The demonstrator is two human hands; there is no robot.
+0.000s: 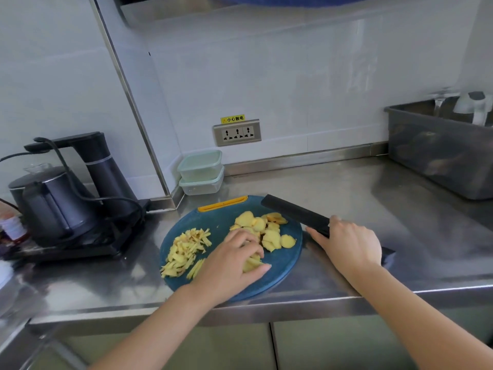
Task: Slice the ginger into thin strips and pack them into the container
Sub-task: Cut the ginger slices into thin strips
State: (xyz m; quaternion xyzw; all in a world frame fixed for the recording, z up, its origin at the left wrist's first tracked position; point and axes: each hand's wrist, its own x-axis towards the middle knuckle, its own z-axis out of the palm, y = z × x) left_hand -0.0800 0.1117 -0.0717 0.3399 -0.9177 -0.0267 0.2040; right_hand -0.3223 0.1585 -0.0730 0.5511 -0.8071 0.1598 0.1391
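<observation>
As a batch of ginger is waiting half-cut on a round blue cutting board (226, 217) at the front of a steel counter (346, 188), a person's left hand (234, 259) is bunching a few ginger slices (272, 232) under curled fingers near the board's front edge, thumb stretched out alongside them. The right hand (349, 244) is wrapping round the handle of a black knife (293, 210), whose blade is pointing away over the counter just beyond the board's right rim, apart from the ginger. More slices are lying in a loose heap at the back right of the board, while a pile of ginger strips (184, 249) is sitting on its left side. Two lidded containers (201, 172) are standing stacked against the wall behind the board, well apart from both hands; nothing appears to be going into them yet. The slices are looking light, thin and stiff, and are likely damp and slippery, so they are probably calling for a flat stack pinned from above with fingertips tucked back from the blade. The strips, lighter and prone to scattering, are likely to be best scooped together from both sides when packing.
</observation>
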